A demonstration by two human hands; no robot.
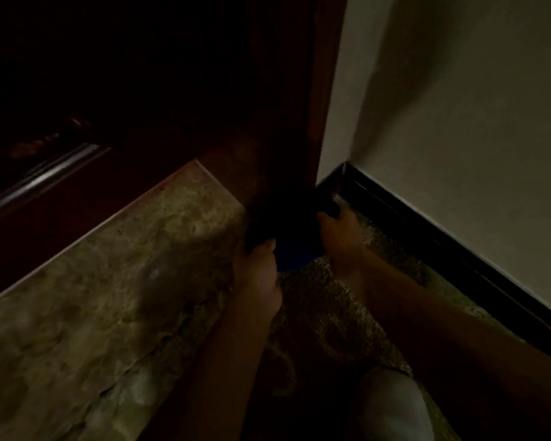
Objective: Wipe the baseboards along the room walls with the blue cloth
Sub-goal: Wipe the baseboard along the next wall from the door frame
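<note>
Blue cloth (291,246): stretched between both hands at 12 o'clock from the knee (392,405), beside the dark baseboard (427,230) end. One edge is gripped by the left hand (258,265), the other by the right hand (337,230). Detail is obscured by dim light.

Two hands are in view: one left hand (257,265) and one right hand (339,232). Each leads back into a bare forearm, so two forearms. Between the hands hangs one dark blue cloth (291,237). One black baseboard (427,237) runs along the foot of one pale wall (458,106). One dark wooden door (140,90) stands on the left, with one reddish door frame (318,106) beside it. One stone floor slab (93,297) lies below the door. One speckled patch of floor (325,307) lies under the arms. One pale knee (392,405) shows at the bottom edge.
</note>
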